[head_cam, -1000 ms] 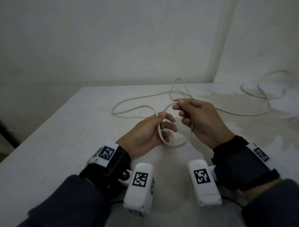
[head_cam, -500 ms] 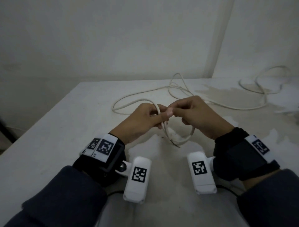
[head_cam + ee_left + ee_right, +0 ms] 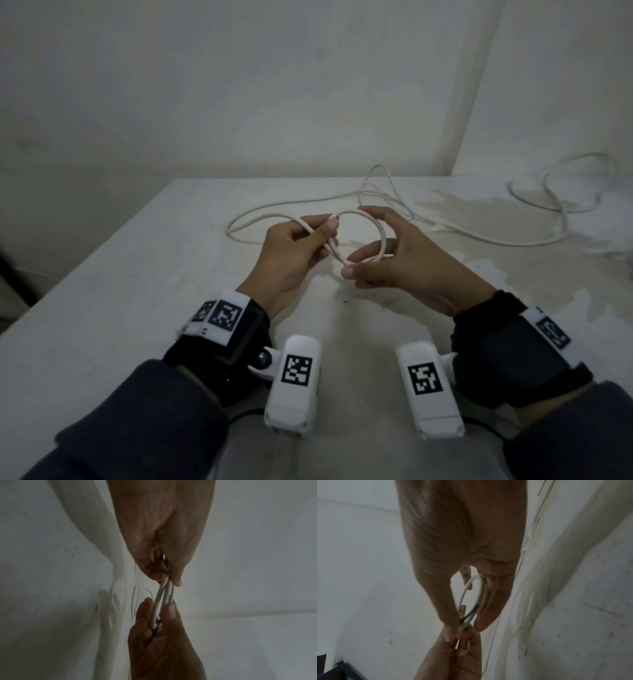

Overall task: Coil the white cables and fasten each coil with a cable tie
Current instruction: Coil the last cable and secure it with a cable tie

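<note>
Between the fingertips of both hands, above the middle of the pale table, hangs one small round loop of thin white cable [image 3: 375,226]. The left hand [image 3: 291,253] pinches it between thumb and forefinger where the strands cross, its other fingers curled in below; the left wrist view shows what look like two or three strands side by side running out of that pinch [image 3: 164,595]. The right hand [image 3: 404,263] has its forefinger hooked over the far side of the loop and its thumb pressed against the near, lower side, so the ring sits inside its curved fingers; the right wrist view shows the loop [image 3: 471,599] running down to the left hand's fingertips [image 3: 462,634]. The loop is clear of the tabletop.

From the left hand's pinch the same cable runs out to the left in one wide bend lying on the table [image 3: 68,308], then back across toward the far edge, where it rises in a loose tangle before trailing right.

One second white cable [image 3: 561,192] lies uncoiled in slack curves at the far right corner, well apart from the hands.

Each wrist carries one black strap with white marker blocks and one white camera housing: two housings counted, left [image 3: 294,380] and right [image 3: 428,383]. Dark blue sleeves cover both forearms.
</note>
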Demonstrator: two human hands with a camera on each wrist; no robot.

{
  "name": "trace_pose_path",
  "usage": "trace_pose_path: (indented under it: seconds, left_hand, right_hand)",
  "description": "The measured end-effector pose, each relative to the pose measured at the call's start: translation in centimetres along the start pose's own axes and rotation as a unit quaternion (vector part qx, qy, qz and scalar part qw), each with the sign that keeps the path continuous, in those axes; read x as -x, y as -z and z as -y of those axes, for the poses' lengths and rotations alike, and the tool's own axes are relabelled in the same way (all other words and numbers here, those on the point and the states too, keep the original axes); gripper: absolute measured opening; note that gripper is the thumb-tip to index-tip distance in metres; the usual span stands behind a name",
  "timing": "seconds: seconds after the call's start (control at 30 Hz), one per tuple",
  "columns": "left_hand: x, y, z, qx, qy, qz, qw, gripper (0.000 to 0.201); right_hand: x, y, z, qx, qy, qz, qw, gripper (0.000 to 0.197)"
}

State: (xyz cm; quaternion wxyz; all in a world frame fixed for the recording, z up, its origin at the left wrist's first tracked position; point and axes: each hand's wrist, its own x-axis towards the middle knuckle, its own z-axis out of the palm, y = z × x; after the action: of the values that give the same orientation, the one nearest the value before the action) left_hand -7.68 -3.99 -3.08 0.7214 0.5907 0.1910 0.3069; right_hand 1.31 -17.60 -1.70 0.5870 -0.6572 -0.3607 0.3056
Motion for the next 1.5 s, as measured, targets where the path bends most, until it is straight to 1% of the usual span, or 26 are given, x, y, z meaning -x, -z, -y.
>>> trace_pose_path:
  seconds: [0.1, 0.2, 0.27, 0.3, 0.33, 0.4, 0.47, 0.5, 0.53, 0.57, 0.63, 0.7, 0.77, 0.8, 0.87, 0.9, 0.93, 1.0, 1.03, 1.07, 1.1, 1.17, 1.27, 1.33, 1.4, 1.5]
  left_hand:
    - [-0.1, -0.2, 0.2, 0.008, -0.005, -0.013, 1.000, 0.011]
    - [-0.1, -0.3, 0.2, 0.043, 0.015, -0.013, 0.999, 0.015]
    - [0.1, -0.3, 0.3, 0.088, 0.049, 0.009, 0.995, 0.008]
    - [0.2, -0.4, 0.3, 0.110, 0.067, 0.032, 0.991, 0.004]
    - [0.3, -0.4, 0.3, 0.123, 0.081, 0.053, 0.988, 0.004]
    - [0.5, -0.7, 0.4, 0.133, 0.094, 0.089, 0.983, 0.008]
    - [0.6, -1.0, 0.5, 0.139, 0.096, 0.102, 0.980, 0.010]
    - [0.7, -1.1, 0.5, 0.142, 0.094, 0.103, 0.980, 0.010]
    - [0.8, -1.0, 0.6, 0.139, 0.089, 0.103, 0.981, 0.010]
    - [0.9, -1.0, 0.6, 0.132, 0.087, 0.106, 0.982, 0.008]
    - [1.0, -0.9, 0.7, 0.117, 0.086, 0.118, 0.982, 0.005]
    - [0.9, -1.0, 0.8, 0.120, 0.100, 0.110, 0.982, 0.015]
    - [0.6, -1.0, 0.8, 0.167, 0.114, 0.062, 0.978, 0.019]
    - [0.3, -0.9, 0.7, 0.218, 0.118, 0.019, 0.969, 0.024]
    - [0.0, -0.5, 0.5, 0.316, 0.120, -0.068, 0.939, 0.038]
    - [-0.1, -0.4, 0.4, 0.327, 0.109, -0.086, 0.935, 0.044]
    - [0.0, -0.3, 0.4, 0.312, 0.096, -0.087, 0.941, 0.047]
    - [0.1, -0.4, 0.3, 0.217, 0.061, -0.054, 0.973, 0.041]
    - [0.3, -0.4, 0.1, 0.155, 0.042, -0.025, 0.987, 0.036]
    - [0.6, -0.4, -0.1, 0.096, 0.028, 0.006, 0.995, 0.034]
    - [0.8, -0.4, -0.3, 0.048, 0.017, 0.039, 0.998, 0.034]
    - [1.2, -0.3, -1.0, -0.017, 0.013, 0.098, 0.995, 0.035]
    - [2.0, -0.6, -1.7, -0.102, 0.028, 0.146, 0.984, 0.030]
    - [2.4, -1.1, -1.9, -0.126, 0.026, 0.160, 0.979, 0.026]
    - [2.4, -1.5, -2.0, -0.101, 0.048, 0.163, 0.980, 0.030]
    - [2.2, -1.5, -2.3, -0.074, 0.090, 0.155, 0.981, 0.034]
  right_hand:
    - [-0.1, 0.4, 0.0, -0.031, 0.020, -0.018, 0.999, 0.075]
    - [-0.2, 0.6, -0.1, -0.050, 0.028, -0.038, 0.998, 0.070]
    - [-0.4, 0.9, 0.0, -0.087, 0.040, -0.085, 0.992, 0.061]
    - [-0.6, 1.2, -0.1, -0.116, 0.044, -0.107, 0.987, 0.055]
    - [-0.7, 1.4, -0.1, -0.153, 0.041, -0.121, 0.980, 0.049]
    - [-0.9, 1.5, -0.2, -0.255, 0.020, -0.114, 0.960, 0.038]
    - [-1.1, 1.0, -0.4, -0.353, 0.001, -0.080, 0.932, 0.024]
    - [-1.2, 0.6, -0.5, -0.379, -0.008, -0.068, 0.923, 0.016]
    - [-1.3, 0.2, -0.7, -0.391, -0.014, -0.064, 0.918, 0.014]
    - [-1.4, -0.2, -0.8, -0.394, -0.016, -0.068, 0.916, 0.017]
    - [-1.7, -0.6, -0.9, -0.383, -0.005, -0.084, 0.920, 0.023]
    - [-1.8, -0.6, -0.9, -0.373, 0.006, -0.100, 0.922, 0.023]
    - [-2.0, -0.5, -1.0, -0.369, 0.005, -0.124, 0.921, 0.023]
    - [-2.1, -0.5, -1.1, -0.371, 0.005, -0.131, 0.919, 0.023]
    - [-2.2, -0.5, -1.1, -0.369, 0.002, -0.135, 0.920, 0.022]
    - [-2.3, -0.6, -1.0, -0.362, 0.002, -0.131, 0.923, 0.020]
    - [-2.3, -0.7, -1.0, -0.351, 0.001, -0.121, 0.928, 0.017]
    - [-2.1, -0.8, -0.9, -0.308, 0.005, -0.099, 0.946, 0.018]
    - [-2.0, -0.8, -0.8, -0.275, 0.009, -0.092, 0.957, 0.021]
    - [-1.9, -0.8, -0.7, -0.237, 0.014, -0.089, 0.967, 0.023]
    - [-1.8, -0.7, -0.7, -0.195, 0.020, -0.087, 0.977, 0.026]
    - [-1.5, -0.5, -0.6, -0.115, 0.034, -0.082, 0.989, 0.028]
    - [-1.1, -0.4, -0.3, -0.051, 0.048, -0.056, 0.996, 0.023]
    - [-0.8, -0.7, 0.0, -0.016, 0.060, -0.034, 0.997, 0.019]
    - [-0.5, -0.9, 0.3, 0.000, 0.080, -0.021, 0.997, 0.012]
    - [-0.2, -1.0, 0.6, -0.022, 0.090, 0.000, 0.996, 0.020]
